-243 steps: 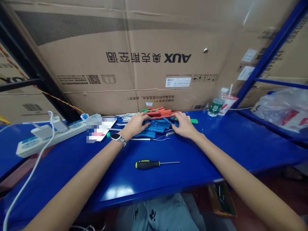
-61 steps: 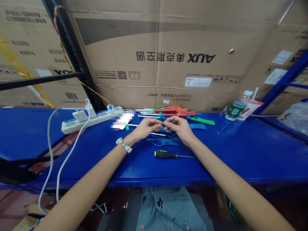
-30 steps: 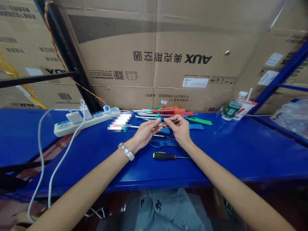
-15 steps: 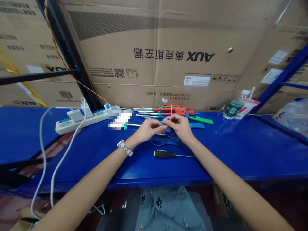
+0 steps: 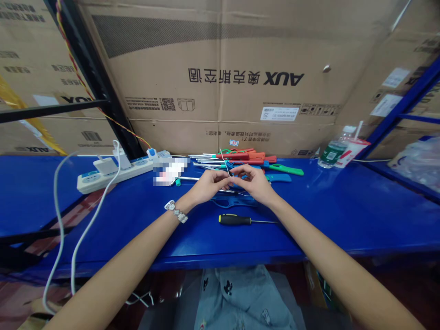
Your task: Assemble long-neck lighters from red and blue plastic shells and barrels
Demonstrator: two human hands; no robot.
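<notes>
My left hand (image 5: 209, 185) and my right hand (image 5: 253, 183) meet fingertip to fingertip above the blue table. Both are closed in a pinch, and a thin white wire (image 5: 224, 160) sticks up from between them. Which fingers grip the wire is hard to tell. Beneath the hands lies a blue lighter-like casing (image 5: 233, 201), partly covered. Behind them are several long-nosed tools with red handles (image 5: 259, 157), a green handle (image 5: 286, 170) and a blue handle (image 5: 280, 178). A black and yellow screwdriver (image 5: 235, 220) lies nearer the front edge.
A white power strip (image 5: 134, 169) with plugs and cables sits at the left. A bottle (image 5: 332, 149) and a red and white cup (image 5: 352, 152) stand at the right rear. A large cardboard box (image 5: 240, 55) rises behind the blue table (image 5: 343, 215).
The white wire stood upright near my right fingers and now leans left, its top further left. My hands stay together with slightly shifted fingers. The view has moved slightly.
</notes>
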